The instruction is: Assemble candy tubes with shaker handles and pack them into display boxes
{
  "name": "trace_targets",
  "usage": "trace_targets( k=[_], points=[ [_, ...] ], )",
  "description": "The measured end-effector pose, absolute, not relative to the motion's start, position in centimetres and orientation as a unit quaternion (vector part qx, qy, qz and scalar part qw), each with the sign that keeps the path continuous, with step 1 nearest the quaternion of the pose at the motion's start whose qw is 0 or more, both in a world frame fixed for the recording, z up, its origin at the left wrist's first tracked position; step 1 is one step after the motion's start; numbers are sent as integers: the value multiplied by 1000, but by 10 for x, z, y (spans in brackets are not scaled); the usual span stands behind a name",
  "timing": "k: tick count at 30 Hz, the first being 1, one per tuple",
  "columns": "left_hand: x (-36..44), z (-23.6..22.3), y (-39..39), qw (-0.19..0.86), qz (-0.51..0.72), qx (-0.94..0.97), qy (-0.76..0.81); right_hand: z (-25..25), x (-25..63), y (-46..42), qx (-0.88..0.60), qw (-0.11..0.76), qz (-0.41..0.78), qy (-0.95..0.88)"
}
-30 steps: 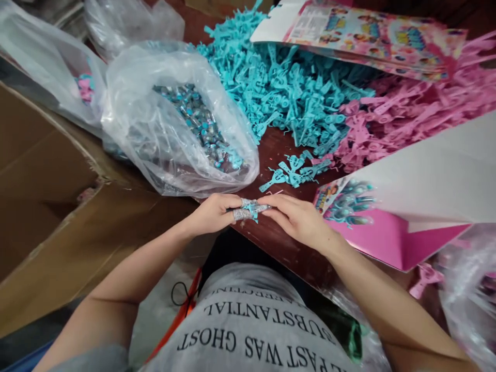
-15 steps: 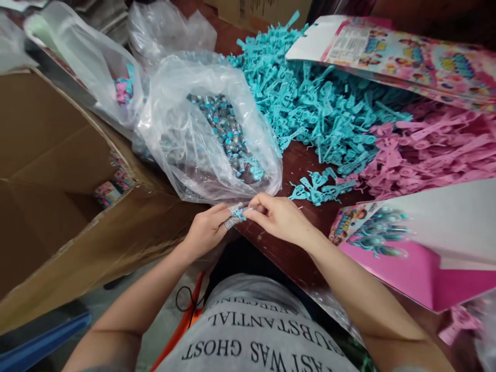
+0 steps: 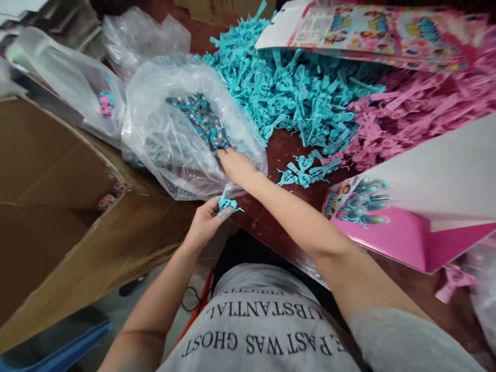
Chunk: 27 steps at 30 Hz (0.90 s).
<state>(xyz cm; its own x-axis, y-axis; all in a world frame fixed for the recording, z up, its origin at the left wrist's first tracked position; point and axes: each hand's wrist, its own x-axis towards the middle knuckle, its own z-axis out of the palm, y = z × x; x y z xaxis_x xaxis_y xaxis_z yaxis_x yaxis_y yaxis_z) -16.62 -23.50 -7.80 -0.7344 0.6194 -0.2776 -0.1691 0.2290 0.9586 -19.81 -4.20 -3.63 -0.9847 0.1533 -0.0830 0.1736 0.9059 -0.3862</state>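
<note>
My left hand (image 3: pixel 207 219) is closed on a small turquoise plastic piece (image 3: pixel 228 203) with thin stringy ends, in front of the bag. Silvery-white wrapping covers some of its fingertips. My right hand (image 3: pixel 237 166) reaches inside a clear plastic bag (image 3: pixel 155 150), its fingers down among many small clear pieces (image 3: pixel 203 119) with blue ends. Those fingertips are partly hidden, so their grip does not show. To the right of the bag lies a small group of turquoise plastic pieces (image 3: pixel 306 170) on the dark red table (image 3: pixel 281 147).
Behind are a large turquoise heap (image 3: pixel 294 98) and a pink heap (image 3: pixel 391 124), with printed cardboard sheets (image 3: pixel 364 33) on top. An open pink and white box (image 3: pixel 382 232) holds filled turquoise pieces at right. A big cardboard box (image 3: pixel 89 248) stands at left.
My right hand has left the turquoise piece held at my left hand and moved forward into the bag. My left hand still holds the piece. The view has shifted somewhat.
</note>
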Motion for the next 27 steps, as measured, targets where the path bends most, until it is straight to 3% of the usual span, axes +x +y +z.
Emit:
trace_targets(
  k=[5,11,14,18,20,24,27],
  points=[
    [-160,-74,-233,429,633,76,640,-30,-80,-17,-10,-143,-377,915],
    [-140,-65,-207,509,607,172,585,-34,17,-9,-17,-139,-476,868],
    [-123,-58,-192,461,587,272,607,-31,35,-9,45,-109,-476,872],
    [-102,-54,-181,352,527,411,656,-26,65,-10,240,19,-543,804],
    [-94,-53,-174,323,492,457,667,-25,84,-10,276,5,-557,783],
    [-76,-54,-154,302,446,520,663,-24,125,-4,256,-101,-509,815],
    [-56,-55,-139,286,420,563,652,-25,153,5,292,-66,-481,824]
  ],
)
